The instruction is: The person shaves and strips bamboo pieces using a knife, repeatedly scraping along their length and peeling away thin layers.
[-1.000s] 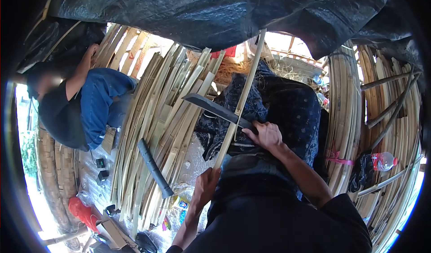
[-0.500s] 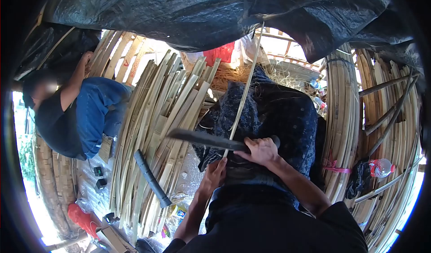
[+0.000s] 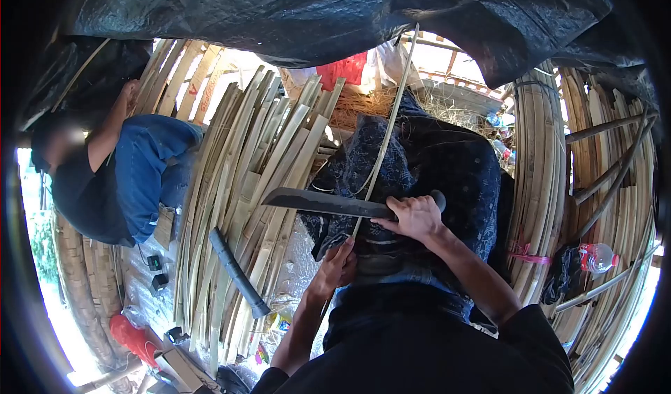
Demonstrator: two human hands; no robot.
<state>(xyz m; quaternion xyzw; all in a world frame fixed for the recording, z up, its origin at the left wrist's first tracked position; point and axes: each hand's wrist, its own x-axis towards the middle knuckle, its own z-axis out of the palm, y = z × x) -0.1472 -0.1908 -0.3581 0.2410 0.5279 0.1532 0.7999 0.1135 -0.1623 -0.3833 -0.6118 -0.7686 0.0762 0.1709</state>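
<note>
My right hand (image 3: pixel 414 218) is wrapped round the handle of a machete (image 3: pixel 318 202), its broad dark blade pointing left. Under the blade a long, thin bamboo strip (image 3: pixel 388 132) crosses and rises away toward the tarp. My left hand (image 3: pixel 336 266) grips this strip near its lower end, just below the blade. Blue-black patterned cloth (image 3: pixel 447 160) covers my lap beneath the strip. Left of my hands lies a pile of split bamboo slats (image 3: pixel 234 177), with a dark rod-like tool (image 3: pixel 237 272) resting across it.
Another person (image 3: pixel 91 184) sits at the far left. A bundle of bamboo slats (image 3: pixel 537 156), tied with a pink band, stands on the right beside a plastic bottle (image 3: pixel 597 258). Black tarp (image 3: pixel 279 17) hangs overhead. A red object (image 3: pixel 134 339) lies at the lower left.
The machete and my right hand have shifted slightly, and the blade lies more level across the strip. My left hand keeps its grip. The whole view has tilted a little.
</note>
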